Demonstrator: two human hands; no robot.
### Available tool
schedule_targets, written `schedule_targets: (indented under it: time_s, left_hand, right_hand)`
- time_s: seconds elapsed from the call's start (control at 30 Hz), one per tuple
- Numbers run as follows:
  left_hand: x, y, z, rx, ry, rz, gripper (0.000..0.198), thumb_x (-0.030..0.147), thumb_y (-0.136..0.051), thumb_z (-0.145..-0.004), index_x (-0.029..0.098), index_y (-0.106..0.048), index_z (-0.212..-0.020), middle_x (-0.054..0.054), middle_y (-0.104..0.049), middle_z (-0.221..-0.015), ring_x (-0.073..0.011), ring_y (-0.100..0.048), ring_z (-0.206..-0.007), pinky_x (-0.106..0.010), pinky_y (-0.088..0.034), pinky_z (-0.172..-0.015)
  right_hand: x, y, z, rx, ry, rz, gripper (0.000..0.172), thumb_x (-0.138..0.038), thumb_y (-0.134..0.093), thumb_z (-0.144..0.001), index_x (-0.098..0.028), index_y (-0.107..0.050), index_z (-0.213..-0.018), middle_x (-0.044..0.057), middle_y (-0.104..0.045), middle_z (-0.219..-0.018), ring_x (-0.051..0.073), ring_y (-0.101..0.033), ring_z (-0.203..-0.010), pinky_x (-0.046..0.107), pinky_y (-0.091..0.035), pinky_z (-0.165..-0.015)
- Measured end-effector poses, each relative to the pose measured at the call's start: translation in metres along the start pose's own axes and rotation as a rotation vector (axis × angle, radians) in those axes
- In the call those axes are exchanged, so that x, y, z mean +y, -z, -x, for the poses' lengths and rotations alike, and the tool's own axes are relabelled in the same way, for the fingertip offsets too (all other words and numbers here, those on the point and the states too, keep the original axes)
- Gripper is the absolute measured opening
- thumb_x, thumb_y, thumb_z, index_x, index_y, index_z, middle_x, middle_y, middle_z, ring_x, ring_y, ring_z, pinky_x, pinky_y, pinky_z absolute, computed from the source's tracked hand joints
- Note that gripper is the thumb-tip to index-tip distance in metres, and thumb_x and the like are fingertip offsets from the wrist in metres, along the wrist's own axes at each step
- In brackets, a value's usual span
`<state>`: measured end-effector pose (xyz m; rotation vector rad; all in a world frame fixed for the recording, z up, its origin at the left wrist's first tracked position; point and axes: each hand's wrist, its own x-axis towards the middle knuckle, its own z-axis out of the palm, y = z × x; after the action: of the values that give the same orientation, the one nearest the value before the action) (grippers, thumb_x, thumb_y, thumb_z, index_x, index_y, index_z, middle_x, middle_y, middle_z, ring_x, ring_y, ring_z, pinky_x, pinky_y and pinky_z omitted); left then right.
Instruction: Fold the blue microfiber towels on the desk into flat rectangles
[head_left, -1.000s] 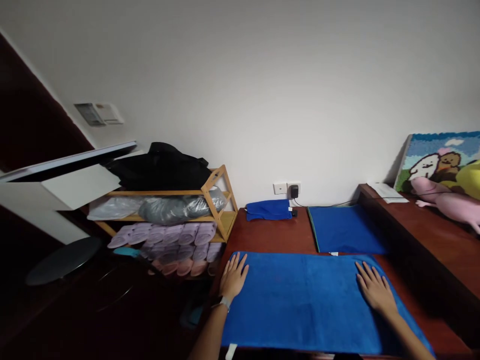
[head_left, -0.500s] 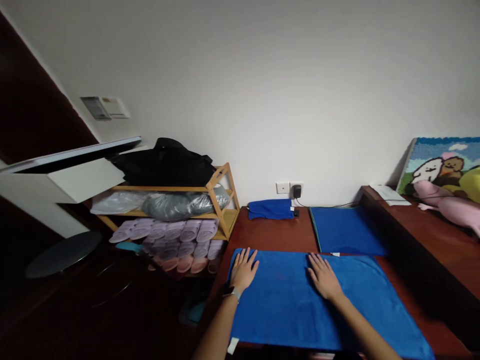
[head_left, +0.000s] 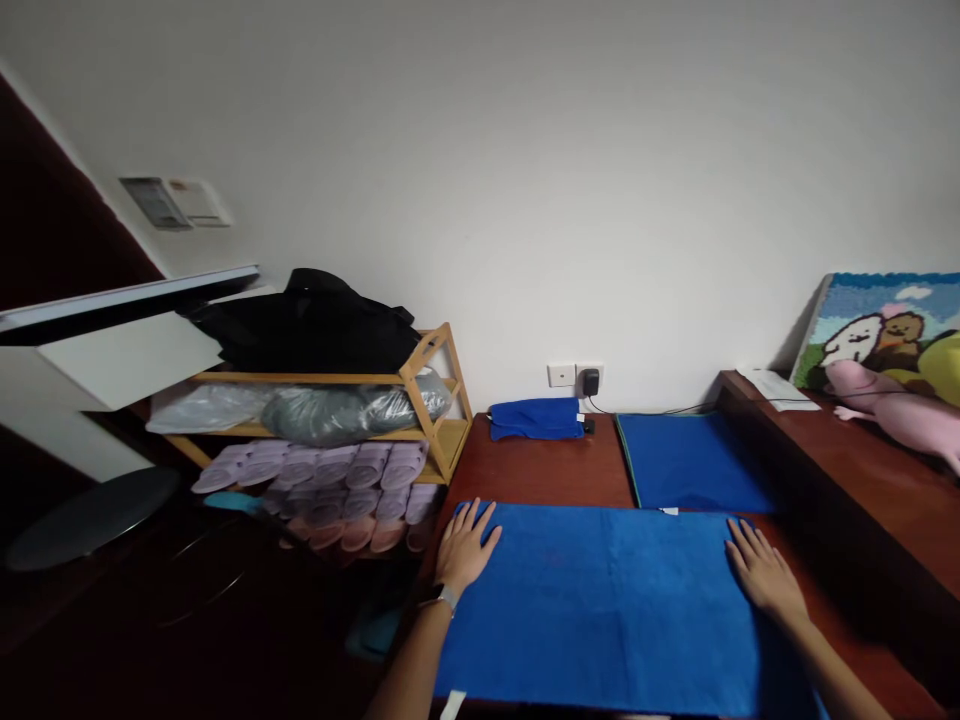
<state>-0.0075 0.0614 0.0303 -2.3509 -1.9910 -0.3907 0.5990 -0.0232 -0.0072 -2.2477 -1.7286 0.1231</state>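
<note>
A bright blue towel point(head_left: 570, 600) lies spread flat on the reddish-brown table point(head_left: 547, 475), with a white tag at its near left corner. My left hand point(head_left: 463, 550) rests flat on the towel's far left corner, fingers spread; a watch is on that wrist. On the far right corner lies my right hand point(head_left: 766, 575), palm down with the fingers stretched out. Just beyond the towel is a darker blue folded cloth point(head_left: 690, 460) with a green edge. A small blue bundle of cloth point(head_left: 536, 418) sits against the wall.
Left of the table stands a wooden rack point(head_left: 442, 400) with a black bag point(head_left: 315, 325) on top and several purple slippers point(head_left: 330, 465) below. A black plug point(head_left: 591, 381) is in the wall socket. On the raised ledge at right lies a pink plush toy point(head_left: 892, 405).
My right hand has slid right across the towel, from near the middle to its far right corner. My left hand stays on the left corner. The view has shifted slightly.
</note>
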Motion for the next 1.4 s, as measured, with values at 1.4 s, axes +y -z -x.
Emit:
schedule_targets:
  time_s: [1.4]
  left_hand:
    - [-0.003,0.026,0.093,0.143,0.045,-0.018,0.056,0.037,-0.026,-0.107,0.018,-0.040,-0.157,-0.011,-0.041,-0.163,-0.0268,-0.034,-0.152,-0.050,-0.031,-0.124]
  right_hand:
    - [-0.049,0.011,0.079,0.027,0.166,-0.088,0.071,-0.050,-0.018,-0.102,-0.011,-0.036,-0.158,0.010,-0.033,-0.166,0.025,-0.019,-0.157,0.047,-0.017,-0.129]
